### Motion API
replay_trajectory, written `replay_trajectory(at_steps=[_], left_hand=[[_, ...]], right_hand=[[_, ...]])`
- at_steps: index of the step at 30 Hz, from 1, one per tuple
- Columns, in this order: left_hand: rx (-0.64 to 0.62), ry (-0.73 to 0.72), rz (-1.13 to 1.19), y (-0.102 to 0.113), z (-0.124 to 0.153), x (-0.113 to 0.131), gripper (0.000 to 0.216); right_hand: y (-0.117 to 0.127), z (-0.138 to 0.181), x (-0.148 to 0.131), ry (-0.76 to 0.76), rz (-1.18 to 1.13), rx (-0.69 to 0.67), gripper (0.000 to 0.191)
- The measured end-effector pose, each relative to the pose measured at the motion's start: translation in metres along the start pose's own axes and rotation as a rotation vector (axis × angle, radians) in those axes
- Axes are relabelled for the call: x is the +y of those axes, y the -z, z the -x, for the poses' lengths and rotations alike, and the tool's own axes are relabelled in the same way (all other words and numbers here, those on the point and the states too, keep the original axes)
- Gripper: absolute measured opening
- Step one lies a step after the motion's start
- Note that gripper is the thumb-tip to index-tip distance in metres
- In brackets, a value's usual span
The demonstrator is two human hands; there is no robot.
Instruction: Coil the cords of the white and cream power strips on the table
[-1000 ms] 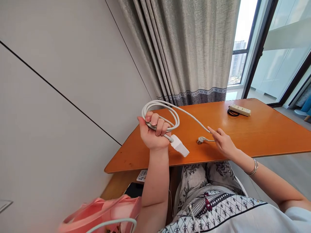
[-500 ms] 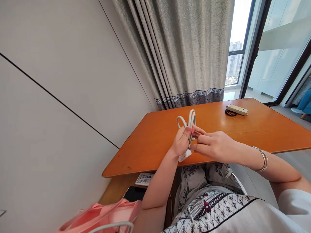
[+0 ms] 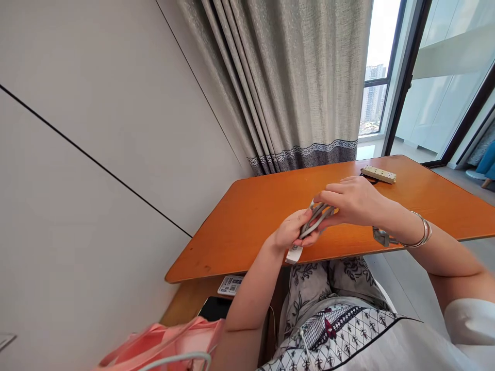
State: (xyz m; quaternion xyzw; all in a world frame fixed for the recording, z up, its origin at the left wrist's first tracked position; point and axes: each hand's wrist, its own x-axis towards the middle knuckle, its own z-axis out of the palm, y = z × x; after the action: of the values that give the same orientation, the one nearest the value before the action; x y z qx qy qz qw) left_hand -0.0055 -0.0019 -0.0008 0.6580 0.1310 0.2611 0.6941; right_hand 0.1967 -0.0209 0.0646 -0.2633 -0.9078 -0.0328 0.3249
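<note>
A white power cord point(image 3: 317, 219), folded into a bundle of loops, lies tilted between my two hands above the near side of the table. My left hand point(image 3: 291, 230) is closed around its lower end, thumb on top. A white block point(image 3: 294, 254), probably the cord's socket end, sticks out below that palm. My right hand point(image 3: 353, 202) grips the upper loops with bent fingers. Below my right wrist dangles a greyish plug point(image 3: 381, 236), partly blurred and near the table's edge.
An orange-brown wooden table point(image 3: 247, 221) spreads ahead. A cream power strip point(image 3: 379, 174) with a black cord rests at its far right. Lower left are a pink bag point(image 3: 166, 342), a dark phone point(image 3: 214, 309) and a printed white card point(image 3: 230, 285). A curtain point(image 3: 305, 77) hangs behind.
The upright loops have tilted down to the right. My right hand has moved up and right and grips their upper end. The plug has swung up from my lap to beneath my right wrist.
</note>
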Motion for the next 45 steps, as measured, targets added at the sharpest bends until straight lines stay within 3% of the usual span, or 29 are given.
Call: replay_trajectory(at_steps=[6, 8, 12, 16, 19, 24, 27, 31, 36, 41, 45], left_hand=[[0.109, 0.043, -0.075, -0.005, 0.0, 0.005, 0.053], [0.058, 0.065, -0.029, -0.004, 0.0, 0.004, 0.051], [-0.133, 0.068, 0.215, -0.004, 0.005, -0.002, 0.05], [-0.156, -0.01, 0.408, -0.006, 0.009, -0.01, 0.052], [-0.079, -0.067, 0.478, -0.003, 0.011, -0.014, 0.054], [0.211, -0.153, 0.514, 0.012, 0.013, -0.018, 0.055], [0.293, -0.207, 0.538, 0.018, 0.01, -0.015, 0.054], [0.312, -0.188, 0.56, 0.018, 0.004, -0.005, 0.056], [0.272, -0.135, 0.508, 0.013, -0.001, 0.004, 0.049], [0.294, -0.053, 0.354, 0.02, -0.005, 0.009, 0.031], [0.194, 0.059, 0.13, 0.023, -0.011, 0.022, 0.039]], right_hand=[[0.015, -0.004, 0.018, 0.152, 0.012, -0.086, 0.047], [0.016, -0.005, 0.027, 0.162, -0.005, -0.098, 0.046], [-0.001, -0.004, 0.039, 0.103, -0.121, 0.077, 0.053], [-0.026, 0.005, 0.036, 0.069, -0.458, 0.275, 0.074], [-0.043, 0.014, 0.03, -0.018, -0.783, 0.248, 0.077], [-0.076, 0.028, 0.025, -0.28, -1.341, -0.14, 0.086], [-0.09, 0.034, 0.021, -0.43, -1.525, -0.077, 0.075], [-0.089, 0.035, 0.014, -0.52, -1.505, 0.114, 0.056], [-0.074, 0.035, 0.019, -0.537, -1.532, 0.115, 0.048], [-0.053, 0.037, 0.04, -0.535, -1.433, -0.076, 0.049], [-0.03, 0.029, 0.047, -0.43, -1.169, -0.412, 0.045]])
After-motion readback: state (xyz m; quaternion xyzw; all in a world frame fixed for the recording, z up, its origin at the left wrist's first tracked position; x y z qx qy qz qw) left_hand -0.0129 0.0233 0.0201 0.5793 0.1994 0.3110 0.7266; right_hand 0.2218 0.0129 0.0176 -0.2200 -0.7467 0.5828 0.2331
